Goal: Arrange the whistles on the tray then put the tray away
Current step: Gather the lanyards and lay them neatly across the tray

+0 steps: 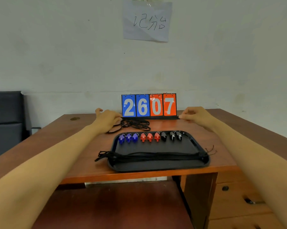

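Scoreboard: a flip scoreboard (149, 105) stood at the desk's far edge, reading 2 and 6 on blue cards, 0 and 7 on orange.
Left hand: my left hand (107, 120) gripped the scoreboard's left base end, fingers curled.
Right hand: my right hand (193, 115) pinched its right base end.
Tray: the black tray (159, 166) lay near the desk's (76, 146) front edge.
Whistles: three blue whistles (128, 138), three red whistles (149, 137) and three black whistles (172, 136) lined the tray's far side.
Lanyards: black lanyards (149, 157) stretched across the tray; more cords (133, 124) lay tangled behind it.
Wall sign: a handwritten paper (146, 21) read 记分台.
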The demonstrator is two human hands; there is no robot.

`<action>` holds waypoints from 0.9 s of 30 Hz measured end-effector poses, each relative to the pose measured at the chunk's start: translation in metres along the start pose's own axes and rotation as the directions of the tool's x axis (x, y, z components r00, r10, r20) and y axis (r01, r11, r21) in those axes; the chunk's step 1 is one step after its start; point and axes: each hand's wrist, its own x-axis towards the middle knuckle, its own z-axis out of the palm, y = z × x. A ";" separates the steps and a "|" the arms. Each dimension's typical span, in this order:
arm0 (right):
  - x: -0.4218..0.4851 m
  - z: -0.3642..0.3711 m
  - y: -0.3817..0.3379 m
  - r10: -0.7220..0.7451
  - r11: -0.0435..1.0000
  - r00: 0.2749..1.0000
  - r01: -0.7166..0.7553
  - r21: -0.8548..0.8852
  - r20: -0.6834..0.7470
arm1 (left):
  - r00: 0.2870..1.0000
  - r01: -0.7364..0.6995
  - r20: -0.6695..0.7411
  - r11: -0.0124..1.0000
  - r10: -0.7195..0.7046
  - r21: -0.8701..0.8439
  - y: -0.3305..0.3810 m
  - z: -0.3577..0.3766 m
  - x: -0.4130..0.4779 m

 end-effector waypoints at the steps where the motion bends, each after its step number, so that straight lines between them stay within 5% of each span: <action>1: -0.007 0.000 0.003 0.020 0.999 1.000 -0.020 -0.026 -0.005 | 1.000 0.005 0.026 1.000 -0.005 -0.002 -0.001 0.000 -0.009; 10: -0.054 -0.004 0.030 0.166 0.910 0.983 -0.183 -0.373 -0.077 | 0.994 0.089 0.078 0.991 -0.081 -0.104 -0.007 0.026 -0.064; 27: -0.077 0.011 0.063 0.157 0.722 0.987 -0.135 -0.678 -0.028 | 0.981 0.127 0.154 0.989 -0.114 -0.074 0.007 0.042 -0.087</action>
